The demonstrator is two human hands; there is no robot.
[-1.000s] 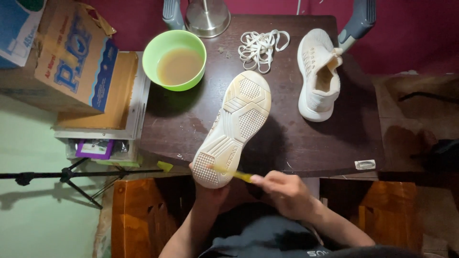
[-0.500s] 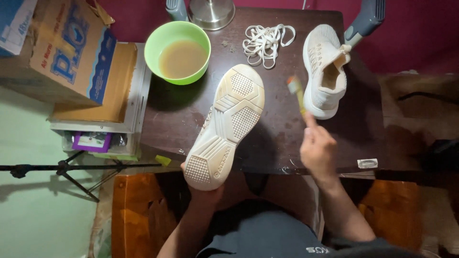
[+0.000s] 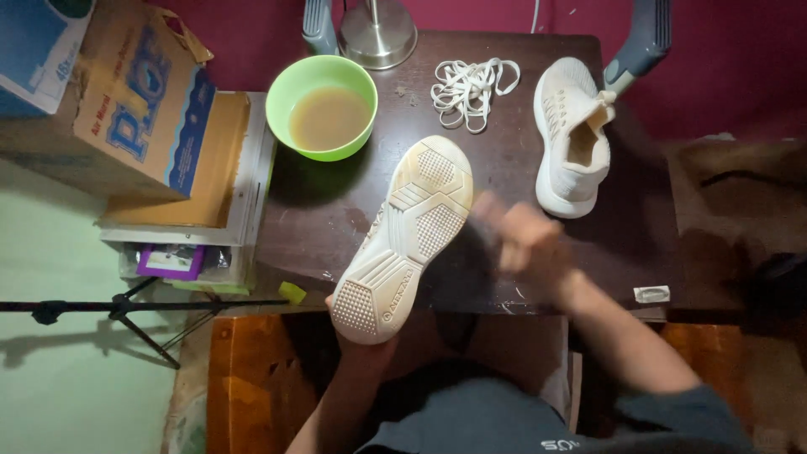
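Where the dark brown wooden counter (image 3: pixel 521 277) fills the middle of the view, its worn top carries most of the items; a printed brown and blue cardboard box (image 3: pixel 126 101) sits at the left on a stack of flat boards and papers, off the counter's edge.

Upturned shoe (image 3: pixel 403 235): cream, long and tapered, sole facing up; rubber tread moulded in angular panels and fine grid patches; it lies slantwise, toe toward the bowl, heel overhanging the near edge; the left hand (image 3: pixel 357 336) grips it from below at the heel, fingers clamped on the shoe and mostly hidden under it.

Second shoe (image 3: pixel 576 134): cream knit upper, upright, laceless, opening showing, at the far right of the counter, well apart from the first.

Green bowl (image 3: pixel 322 105): round, smooth plastic, holding murky tan liquid; near the upturned shoe's toe, not touching.

Right hand (image 3: pixel 525 240): blurred, just beside the upturned sole on its right; whether its fingers are together, apart or holding anything cannot be told.

Metal base (image 3: pixel 377 34): round, polished, at the far edge.

Laces (image 3: pixel 471 84): white, flat, in a loose tangle between bowl and second shoe.

Small white packet (image 3: pixel 651 293): flat, near the right front corner.
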